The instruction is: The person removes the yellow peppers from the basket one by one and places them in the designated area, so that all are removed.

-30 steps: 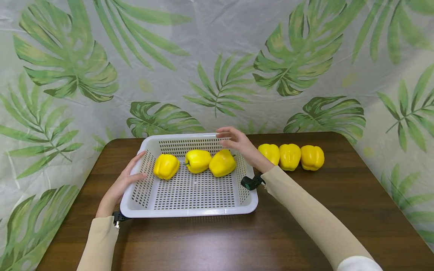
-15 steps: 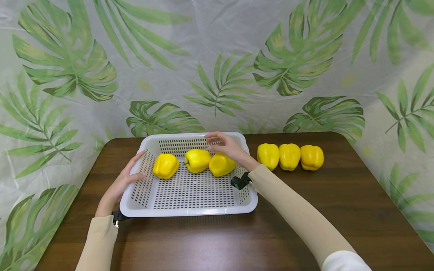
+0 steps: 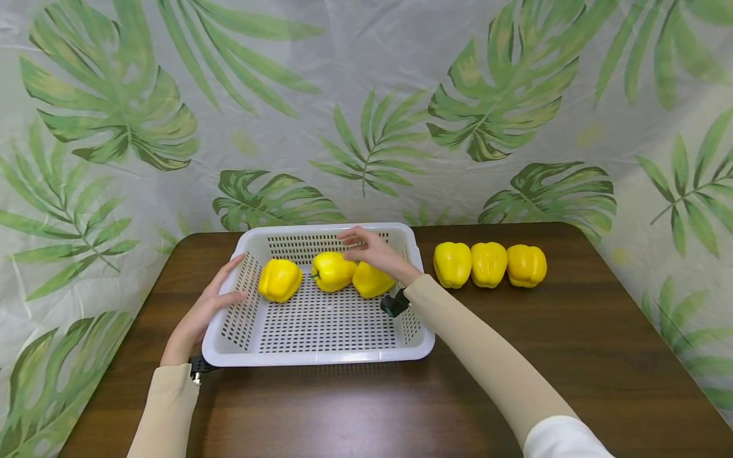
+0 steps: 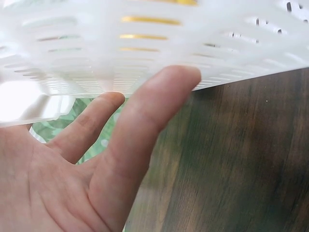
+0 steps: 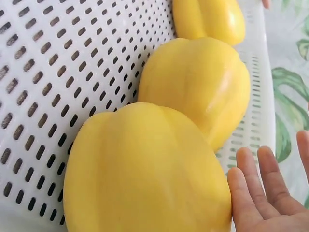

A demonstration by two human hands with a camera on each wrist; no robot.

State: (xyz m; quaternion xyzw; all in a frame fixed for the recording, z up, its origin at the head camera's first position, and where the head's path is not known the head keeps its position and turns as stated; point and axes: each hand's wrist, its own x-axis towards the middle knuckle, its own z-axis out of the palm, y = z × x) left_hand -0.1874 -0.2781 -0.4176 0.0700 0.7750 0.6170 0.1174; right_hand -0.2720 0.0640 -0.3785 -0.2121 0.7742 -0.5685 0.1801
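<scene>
In the head view a white slotted plastic basket (image 3: 321,357) holds three yellow bell peppers: the left one (image 3: 280,280), the middle one (image 3: 332,272) and the right one (image 3: 371,280). My left hand (image 3: 200,315) rests at the basket's left side, thumb and fingers extended along it. Slots of the basket wall (image 4: 96,43) fill the top of the left wrist view. My right hand (image 3: 380,254) is above the right pepper, partly covering it, fingers spread and pointing left. In the right wrist view, its fingertips (image 5: 237,181) are right beside the nearest pepper (image 5: 149,169).
To the basket's right, three more yellow bell peppers stand in a row, the near one (image 3: 453,264), the middle one (image 3: 489,264) and the far right one (image 3: 527,266). All sit on a dark wooden table (image 3: 550,343). A leaf-patterned cloth (image 3: 366,83) hangs behind.
My right hand has moved left and slightly lower, from the basket's right back edge to over the right pepper. The left hand, the basket and the peppers look unmoved.
</scene>
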